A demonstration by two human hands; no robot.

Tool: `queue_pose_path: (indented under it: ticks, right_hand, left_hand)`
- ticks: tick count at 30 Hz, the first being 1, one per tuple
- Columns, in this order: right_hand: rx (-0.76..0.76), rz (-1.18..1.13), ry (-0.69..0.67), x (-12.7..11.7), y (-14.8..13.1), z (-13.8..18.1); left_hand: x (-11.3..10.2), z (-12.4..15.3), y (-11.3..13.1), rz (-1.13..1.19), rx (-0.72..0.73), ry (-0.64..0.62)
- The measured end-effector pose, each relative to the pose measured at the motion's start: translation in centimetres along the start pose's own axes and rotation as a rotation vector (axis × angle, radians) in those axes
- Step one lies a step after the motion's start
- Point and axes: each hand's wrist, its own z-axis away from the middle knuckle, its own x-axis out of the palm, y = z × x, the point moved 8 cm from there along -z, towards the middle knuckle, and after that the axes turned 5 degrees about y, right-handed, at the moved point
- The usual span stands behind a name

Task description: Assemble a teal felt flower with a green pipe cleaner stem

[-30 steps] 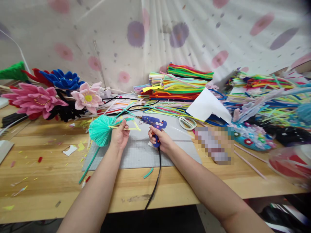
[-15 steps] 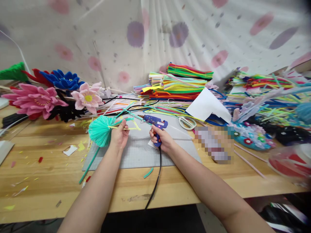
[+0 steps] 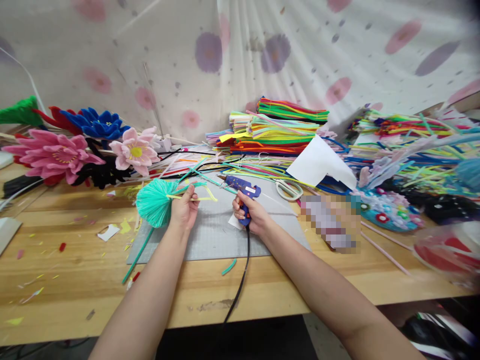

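Observation:
My left hand (image 3: 184, 206) is closed around a teal pipe-cleaner pompom flower (image 3: 154, 201) and a thin yellow pipe cleaner (image 3: 195, 198) that crosses its fingers. The flower's teal stem (image 3: 137, 255) runs down to the left over the grey cutting mat (image 3: 210, 235). My right hand (image 3: 250, 216) grips the handle of a blue hot glue gun (image 3: 242, 191), whose nozzle points left toward the yellow piece. Its black cord (image 3: 240, 280) trails off the table's front edge.
Finished pink, blue and red flowers (image 3: 71, 145) lie at the back left. Stacks of coloured pipe cleaners (image 3: 277, 125) fill the back and right. Scissors (image 3: 289, 190) and white paper (image 3: 318, 162) lie right of the mat. Scraps dot the wooden table (image 3: 75, 280).
The glue gun in my right hand has shifted slightly right and back, its nozzle tilting up away from the mat. My left hand and the flower have stayed still.

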Motion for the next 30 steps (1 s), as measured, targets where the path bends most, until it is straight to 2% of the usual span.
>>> queue_pose_path:
  ticks: [10, 16, 19, 22, 25, 27, 30]
  right_hand:
    - [0.017, -0.008, -0.038, 0.3, -0.1, 0.2]
    - [-0.030, 0.016, 0.006, -0.2, -0.4, 0.1]
    - [-0.117, 0.158, 0.095, -0.9, -1.2, 0.3]
    - [-0.231, 0.399, 0.248, -2.0, -2.3, 0.7]
    - [-0.333, 0.643, 0.384, -3.2, -3.6, 1.0]
    - [-0.380, 0.767, 0.404, -3.5, -4.2, 1.1]
    - [-0.406, 0.844, 0.354, -3.4, -4.8, 1.2]
  left_hand:
    - [-0.2, -0.2, 0.1, 0.007, -0.004, 0.007]
    - [-0.5, -0.2, 0.3, -0.026, 0.030, 0.056]
    - [-0.9, 0.1, 0.9, -0.119, 0.112, 0.149]
    - [-1.3, 0.6, 1.4, -0.268, 0.185, 0.247]
    - [-1.3, 0.9, 1.4, -0.379, 0.191, 0.273]
    - [-1.4, 0.8, 1.3, -0.424, 0.182, 0.270]
    - [-1.5, 0.7, 1.7, -0.463, 0.196, 0.263]
